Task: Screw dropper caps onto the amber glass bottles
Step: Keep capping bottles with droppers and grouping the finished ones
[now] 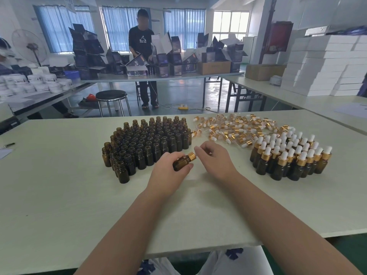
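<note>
L hand point(168, 172) grips bottle point(181, 163) round its body, tilted, gold cap point(191, 156) sticking out toward R hand point(215, 162), whose curled fingers meet cap's end; pinching or not, can't tell.

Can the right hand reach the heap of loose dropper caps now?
Probably yes: the loose dropper caps lie just beyond the right hand, with only bare table between. It first must let go of the gold cap on the bottle in the left hand.
</note>
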